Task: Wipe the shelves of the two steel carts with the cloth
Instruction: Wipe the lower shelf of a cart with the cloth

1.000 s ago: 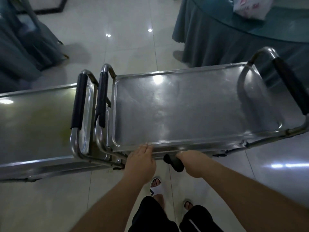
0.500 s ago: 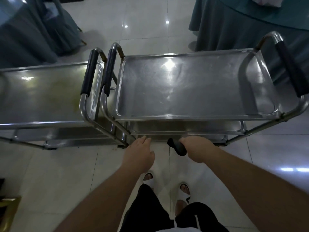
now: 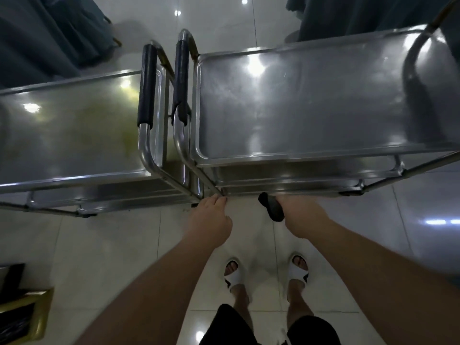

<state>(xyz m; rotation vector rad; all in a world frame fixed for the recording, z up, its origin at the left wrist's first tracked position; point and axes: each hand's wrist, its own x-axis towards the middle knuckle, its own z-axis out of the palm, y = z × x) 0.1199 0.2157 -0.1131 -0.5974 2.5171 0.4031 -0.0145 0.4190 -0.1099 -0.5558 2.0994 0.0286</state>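
Gripping cloth, right hand at cart edge

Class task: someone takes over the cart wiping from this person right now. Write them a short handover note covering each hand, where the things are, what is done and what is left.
Left hand: open, fingertips at the near corner of the right cart.
Right hand: grips the dark cloth, at that cart's near edge, off any shelf.
Left cart stands beside it, handles adjacent; its top shelf shows a yellowish smear.
Done: cannot tell; nothing is being wiped now.
Left: wipe the shelves of both carts, lower ones too.
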